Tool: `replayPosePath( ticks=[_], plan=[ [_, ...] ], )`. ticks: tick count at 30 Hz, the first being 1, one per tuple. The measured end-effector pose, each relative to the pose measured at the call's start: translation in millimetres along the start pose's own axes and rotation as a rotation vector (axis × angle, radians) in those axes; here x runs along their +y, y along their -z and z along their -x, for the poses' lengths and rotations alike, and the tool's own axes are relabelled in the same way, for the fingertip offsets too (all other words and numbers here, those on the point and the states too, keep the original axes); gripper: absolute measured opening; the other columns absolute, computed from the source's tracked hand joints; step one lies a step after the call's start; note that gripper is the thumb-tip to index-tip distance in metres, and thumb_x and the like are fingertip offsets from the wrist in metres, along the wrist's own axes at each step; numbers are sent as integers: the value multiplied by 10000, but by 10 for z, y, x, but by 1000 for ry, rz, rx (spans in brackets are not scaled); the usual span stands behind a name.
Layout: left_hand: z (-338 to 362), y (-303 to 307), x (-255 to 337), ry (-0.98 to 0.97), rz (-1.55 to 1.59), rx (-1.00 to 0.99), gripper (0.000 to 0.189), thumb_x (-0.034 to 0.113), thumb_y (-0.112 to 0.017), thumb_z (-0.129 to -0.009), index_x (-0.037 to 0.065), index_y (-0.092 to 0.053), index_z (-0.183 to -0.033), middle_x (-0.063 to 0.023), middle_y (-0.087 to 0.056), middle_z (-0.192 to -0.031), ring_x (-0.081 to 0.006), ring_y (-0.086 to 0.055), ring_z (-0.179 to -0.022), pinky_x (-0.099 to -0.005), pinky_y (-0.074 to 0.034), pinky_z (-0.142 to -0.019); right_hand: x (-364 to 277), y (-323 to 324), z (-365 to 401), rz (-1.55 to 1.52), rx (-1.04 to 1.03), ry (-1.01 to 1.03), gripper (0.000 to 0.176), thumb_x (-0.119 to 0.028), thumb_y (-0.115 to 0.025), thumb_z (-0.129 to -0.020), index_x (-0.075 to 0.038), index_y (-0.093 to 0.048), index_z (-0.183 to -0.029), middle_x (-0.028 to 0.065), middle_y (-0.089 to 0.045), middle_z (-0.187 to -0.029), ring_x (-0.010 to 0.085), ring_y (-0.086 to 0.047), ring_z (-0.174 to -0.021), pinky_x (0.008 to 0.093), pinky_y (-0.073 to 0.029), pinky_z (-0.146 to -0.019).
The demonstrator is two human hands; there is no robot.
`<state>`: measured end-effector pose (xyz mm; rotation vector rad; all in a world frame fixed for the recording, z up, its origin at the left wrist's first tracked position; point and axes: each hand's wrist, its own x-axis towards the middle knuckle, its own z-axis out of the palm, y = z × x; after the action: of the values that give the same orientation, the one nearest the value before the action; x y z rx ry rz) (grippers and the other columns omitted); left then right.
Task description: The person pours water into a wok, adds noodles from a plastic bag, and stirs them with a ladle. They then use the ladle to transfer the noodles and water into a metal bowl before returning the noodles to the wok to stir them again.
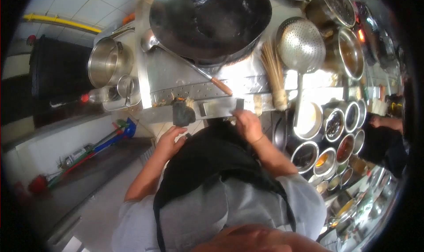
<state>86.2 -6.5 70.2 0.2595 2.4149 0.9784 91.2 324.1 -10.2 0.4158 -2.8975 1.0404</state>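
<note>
My left hand [170, 140] is at the left side of my black apron, thumb and fingers curled toward a small dark thing [188, 136] too small to name. Just above that hand, a dark cloth [183, 113] hangs over the stove's front edge. My right hand [248, 126] has its fingers bent in at the right end of a metal panel [219, 107] on that edge; what they grip, if anything, is hidden. Beyond both hands a ladle [190, 64] with a wooden handle end lies across the steel stove top, beside a large dark wok [210, 24].
A bamboo brush [276, 82] and a perforated skimmer [301, 45] are right of the wok. Several metal seasoning pots [304, 157] stand farther right, near another person's arm [388, 122]. At left are a steel pot [106, 64] and a clear bottle [100, 96].
</note>
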Motion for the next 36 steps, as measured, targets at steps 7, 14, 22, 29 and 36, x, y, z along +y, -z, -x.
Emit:
replayPosePath(
  ticks=[7,14,22,29,36],
  plan=[
    [115,-36,-57,-18,12,108,270,160,-657,-880,60,-648,-1131,-131,-640,-1123,-323,-619,-1052,-368,-500,-887,218,-629,-1394,402,-203,-40,302,-127,-563,-852,16,-555,-1119,190,-617,-975,395,-615,-904,497,-520,-774],
    [306,-22,-145,48,123,204,279,175,-644,-891,52,-653,-1142,-134,-645,-1115,-306,-631,-1035,-371,-513,-865,-373,-435,-1505,-146,-414,-330,286,-288,-465,-950,-24,-551,-1018,305,-638,-974,482,-627,-898,527,-505,-831],
    [102,-24,-56,24,158,210,279,129,-657,-882,60,-651,-1152,-126,-657,-1092,-277,-647,-1016,-369,-526,-836,-700,591,-968,-434,-435,-406,452,-200,-674,-881,-60,-548,-1292,79,-589,-798,208,-598,-714,355,-493,-689],
    [-241,-38,-12,3,193,229,256,115,-648,-888,51,-663,-1135,-135,-655,-1080,-285,-674,-993,-355,-527,-856,-355,1845,-952,-171,-148,-546,544,-139,-644,-876,-43,-495,-1390,70,-620,-812,143,-570,-621,315,-501,-605],
    [-439,-202,-112,-139,156,266,274,129,-645,-872,39,-654,-1131,-121,-646,-1047,-281,-652,-955,-344,-523,-837,-441,2178,-1091,-317,-241,-650,518,-56,-567,-860,-12,-499,-1372,63,-571,-693,131,-530,-469,297,-439,-440]
  ],
)
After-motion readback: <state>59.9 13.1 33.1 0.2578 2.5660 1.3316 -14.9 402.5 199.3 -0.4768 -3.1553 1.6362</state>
